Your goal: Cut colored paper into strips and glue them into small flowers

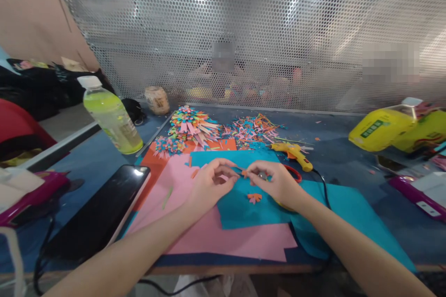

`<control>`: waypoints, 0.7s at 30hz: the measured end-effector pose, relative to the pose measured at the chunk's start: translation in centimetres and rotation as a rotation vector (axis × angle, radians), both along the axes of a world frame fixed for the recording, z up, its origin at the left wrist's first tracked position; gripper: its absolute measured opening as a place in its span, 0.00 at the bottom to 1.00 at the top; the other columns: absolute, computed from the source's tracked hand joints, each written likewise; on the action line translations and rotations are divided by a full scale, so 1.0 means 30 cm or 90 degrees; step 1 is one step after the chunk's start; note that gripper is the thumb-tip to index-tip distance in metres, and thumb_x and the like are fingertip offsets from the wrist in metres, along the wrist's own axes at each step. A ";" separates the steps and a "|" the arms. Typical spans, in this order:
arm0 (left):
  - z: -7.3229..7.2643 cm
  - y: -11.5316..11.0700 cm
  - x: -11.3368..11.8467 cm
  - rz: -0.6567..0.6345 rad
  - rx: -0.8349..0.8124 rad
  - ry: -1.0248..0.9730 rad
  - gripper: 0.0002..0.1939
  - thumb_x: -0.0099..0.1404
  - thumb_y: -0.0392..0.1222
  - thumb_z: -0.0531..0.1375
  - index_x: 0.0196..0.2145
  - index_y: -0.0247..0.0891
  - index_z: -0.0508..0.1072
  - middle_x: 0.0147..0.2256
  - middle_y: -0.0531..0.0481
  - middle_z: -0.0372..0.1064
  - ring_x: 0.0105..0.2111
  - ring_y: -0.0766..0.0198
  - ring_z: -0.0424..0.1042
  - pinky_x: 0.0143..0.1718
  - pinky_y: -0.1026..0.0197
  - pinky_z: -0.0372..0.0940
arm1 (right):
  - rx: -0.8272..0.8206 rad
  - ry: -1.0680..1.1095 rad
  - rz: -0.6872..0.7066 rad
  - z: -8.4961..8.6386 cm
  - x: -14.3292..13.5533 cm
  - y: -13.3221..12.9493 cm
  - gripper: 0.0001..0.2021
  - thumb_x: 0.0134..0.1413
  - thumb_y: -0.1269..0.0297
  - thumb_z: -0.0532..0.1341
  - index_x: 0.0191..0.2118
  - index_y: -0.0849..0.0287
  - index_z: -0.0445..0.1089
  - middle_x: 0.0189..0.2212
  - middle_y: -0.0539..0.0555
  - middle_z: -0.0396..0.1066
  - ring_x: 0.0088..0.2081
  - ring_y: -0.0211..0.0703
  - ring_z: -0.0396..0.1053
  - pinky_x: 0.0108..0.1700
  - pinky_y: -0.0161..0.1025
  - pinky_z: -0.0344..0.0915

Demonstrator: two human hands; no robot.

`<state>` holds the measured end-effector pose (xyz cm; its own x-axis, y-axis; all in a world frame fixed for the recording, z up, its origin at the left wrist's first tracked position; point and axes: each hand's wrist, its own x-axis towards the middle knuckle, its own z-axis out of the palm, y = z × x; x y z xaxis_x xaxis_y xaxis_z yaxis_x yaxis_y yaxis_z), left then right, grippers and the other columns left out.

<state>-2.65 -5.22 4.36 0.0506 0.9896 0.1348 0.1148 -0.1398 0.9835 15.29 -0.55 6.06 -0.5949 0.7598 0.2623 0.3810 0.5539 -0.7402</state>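
Left hand: bare left hand, above the sheets, toward the tabletop's front edge; fingertips curled near each other beside a thin dark sliver; can't tell if grip is closed on it.
Right hand: bare right hand, just beside the left; grip pinching a small orange paper piece.
Orange piece: at right fingertips, between the hands, above the teal-blue paper sheet.
Loose cutout: small orange-and-pink paper cutout, flat on the teal-blue sheet, below the hands.
Sheets: pale pink paper sheet under the teal-blue one, near front edge; second teal-blue sheet right of it, at front edge.
Glue gun: yellow plastic glue gun with black cord, lying beyond right hand.
Paper piles: multicoloured fringed paper pieces and a heap of multicoloured paper scraps, side by side toward far edge.
Left side: clear plastic bottle of yellow-green liquid, upright; black flat phone, near front-left corner.
Tabletop: dark blue; perforated metal panel along far edge.
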 end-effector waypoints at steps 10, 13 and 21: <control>-0.035 -0.024 0.006 -0.113 0.232 0.424 0.09 0.59 0.34 0.52 0.38 0.39 0.67 0.32 0.50 0.69 0.33 0.65 0.68 0.34 0.64 0.63 | 0.314 -0.452 -0.273 0.115 0.009 0.310 0.11 0.54 0.62 0.50 0.33 0.59 0.68 0.29 0.53 0.71 0.30 0.39 0.67 0.31 0.34 0.55; -0.034 -0.028 0.014 -0.190 0.298 0.518 0.11 0.62 0.34 0.48 0.38 0.38 0.68 0.35 0.47 0.70 0.37 0.63 0.68 0.38 0.61 0.63 | 0.290 -0.570 -0.317 0.112 -0.043 0.399 0.12 0.54 0.65 0.49 0.37 0.60 0.68 0.32 0.57 0.72 0.34 0.46 0.69 0.35 0.39 0.55; -0.039 -0.018 -0.011 -0.096 0.293 0.556 0.10 0.61 0.34 0.51 0.38 0.38 0.68 0.35 0.47 0.70 0.38 0.63 0.68 0.39 0.61 0.64 | 0.323 -0.611 -0.297 0.077 -0.070 0.424 0.21 0.53 0.73 0.50 0.53 0.54 0.58 0.46 0.61 0.67 0.42 0.50 0.67 0.41 0.45 0.52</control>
<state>-2.98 -5.75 3.19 0.4354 0.8256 0.3590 0.7213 -0.5585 0.4097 13.19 12.18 8.37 -0.4050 0.8936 0.1936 0.9050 0.3615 0.2242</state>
